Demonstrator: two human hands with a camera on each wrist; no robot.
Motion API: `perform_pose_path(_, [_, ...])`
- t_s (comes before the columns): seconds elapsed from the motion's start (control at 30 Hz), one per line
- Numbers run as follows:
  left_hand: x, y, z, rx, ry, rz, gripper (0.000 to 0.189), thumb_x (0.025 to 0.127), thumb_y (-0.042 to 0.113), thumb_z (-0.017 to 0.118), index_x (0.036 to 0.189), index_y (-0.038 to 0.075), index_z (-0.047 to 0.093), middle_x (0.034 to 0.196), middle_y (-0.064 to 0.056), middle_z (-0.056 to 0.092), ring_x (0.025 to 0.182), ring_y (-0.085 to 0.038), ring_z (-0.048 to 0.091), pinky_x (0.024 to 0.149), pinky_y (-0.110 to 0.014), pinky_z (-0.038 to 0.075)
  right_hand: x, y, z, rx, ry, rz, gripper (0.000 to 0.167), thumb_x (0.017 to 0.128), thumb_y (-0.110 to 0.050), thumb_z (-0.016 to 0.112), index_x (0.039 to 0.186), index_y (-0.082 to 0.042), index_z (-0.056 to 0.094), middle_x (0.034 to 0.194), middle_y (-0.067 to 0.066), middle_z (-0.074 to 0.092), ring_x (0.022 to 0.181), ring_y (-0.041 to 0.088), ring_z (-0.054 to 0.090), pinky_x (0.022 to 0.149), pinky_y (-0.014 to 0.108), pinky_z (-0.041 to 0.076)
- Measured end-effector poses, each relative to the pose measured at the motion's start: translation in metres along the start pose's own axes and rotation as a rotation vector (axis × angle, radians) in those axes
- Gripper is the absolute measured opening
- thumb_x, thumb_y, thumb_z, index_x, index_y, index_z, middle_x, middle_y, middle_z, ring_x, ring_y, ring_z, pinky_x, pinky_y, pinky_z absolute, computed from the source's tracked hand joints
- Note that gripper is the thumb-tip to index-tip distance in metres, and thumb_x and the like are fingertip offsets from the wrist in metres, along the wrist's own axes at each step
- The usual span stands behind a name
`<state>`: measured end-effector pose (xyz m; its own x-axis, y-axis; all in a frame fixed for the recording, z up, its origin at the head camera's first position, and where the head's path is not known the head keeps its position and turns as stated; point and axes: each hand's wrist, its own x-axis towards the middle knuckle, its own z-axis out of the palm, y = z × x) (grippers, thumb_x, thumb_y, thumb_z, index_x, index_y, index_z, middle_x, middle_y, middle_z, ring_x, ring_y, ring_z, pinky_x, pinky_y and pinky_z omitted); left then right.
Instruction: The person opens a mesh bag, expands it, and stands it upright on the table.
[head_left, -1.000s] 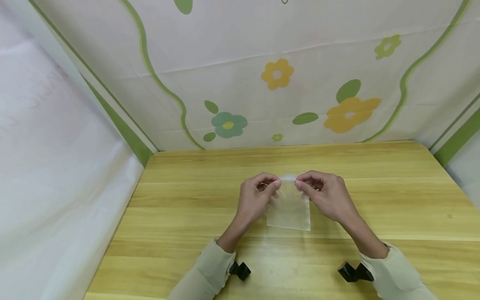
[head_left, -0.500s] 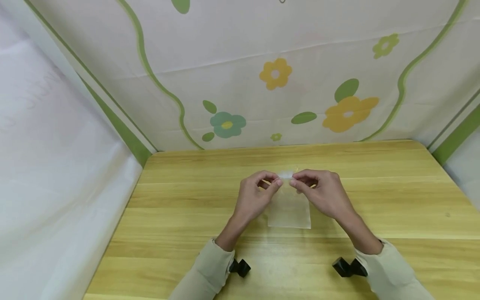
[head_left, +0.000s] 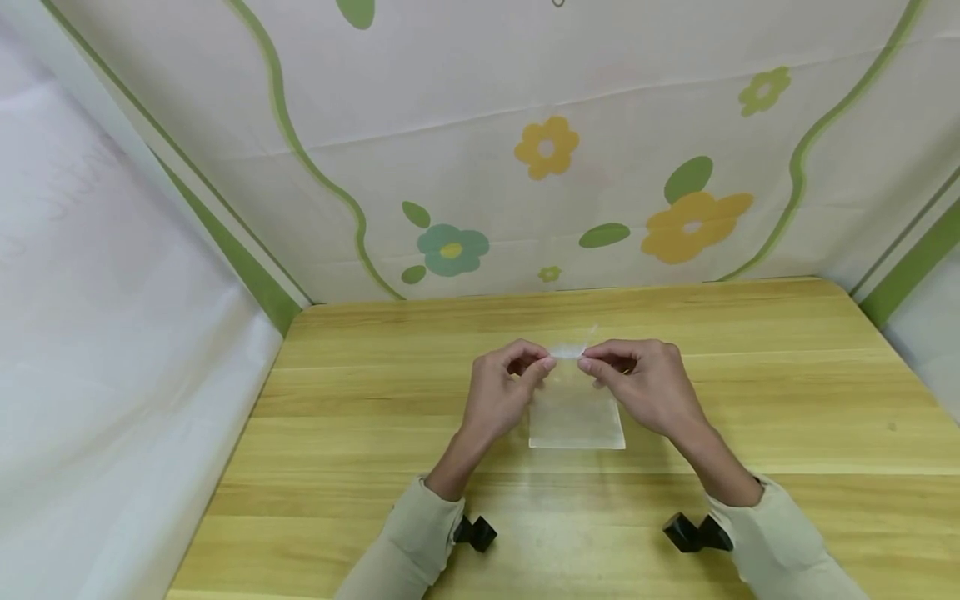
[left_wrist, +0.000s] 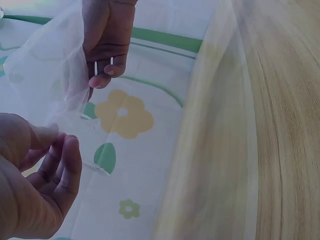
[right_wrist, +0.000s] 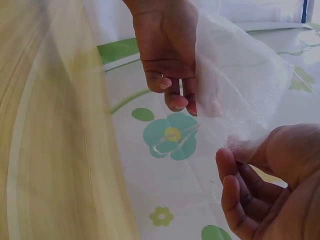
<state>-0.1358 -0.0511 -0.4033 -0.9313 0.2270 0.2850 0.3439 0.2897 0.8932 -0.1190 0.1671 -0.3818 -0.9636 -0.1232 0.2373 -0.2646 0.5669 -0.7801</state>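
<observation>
A small see-through mesh pouch (head_left: 576, 421) hangs over the table between both hands, its lower edge level. My left hand (head_left: 498, 387) pinches the pouch's top edge near its left side between thumb and fingers. At the same edge, a little to the right, my right hand (head_left: 645, 383) pinches it too. The right wrist view shows the fine weave of the pouch (right_wrist: 240, 75) and a thin clear string loop (right_wrist: 175, 142) sticking out past its mouth. Another bit of string (left_wrist: 97, 167) shows beyond the left fingertips in the left wrist view.
Below the hands lies a wood-grain table (head_left: 360, 450). A white cloth with printed flowers (head_left: 420, 100) stands behind the table's far edge, and a white sheet (head_left: 112, 350) hangs along the left side. Black wrist mounts (head_left: 474, 533) stick out from both sleeves.
The pouch's slanted lower edge has come level and risen slightly. The hands drew a little closer together, then the left moved slightly left. A thin string end now shows above the right fingertips.
</observation>
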Motion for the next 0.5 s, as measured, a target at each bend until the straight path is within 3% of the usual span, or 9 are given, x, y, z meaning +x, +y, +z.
perform_pose_path(0.27, [0.0008,0.0011,0.001,-0.072,0.038,-0.027,0.01,0.102,0.014,0.074,0.101,0.004,0.078,0.09,-0.014,0.077,0.066,-0.011,0.068,0.052,-0.024,0.059,-0.0006,0.0002,-0.0031,0.011,0.029,-0.002,0.012,0.1,-0.019,0.079,0.104,-0.009,0.085,0.086,0.007,0.083,0.066,0.005,0.072,0.059,0.023,0.056])
perform_pose_path(0.5, [0.0003,0.0027,0.0008,-0.151,0.061,-0.039,0.01,0.102,0.01,0.073,0.103,0.001,0.076,0.092,-0.018,0.076,0.066,-0.016,0.072,0.054,-0.031,0.063,0.0002,0.0024,-0.0041,0.013,0.095,-0.057,0.009,0.099,-0.014,0.079,0.103,-0.008,0.085,0.087,0.007,0.083,0.065,0.001,0.072,0.059,0.02,0.058])
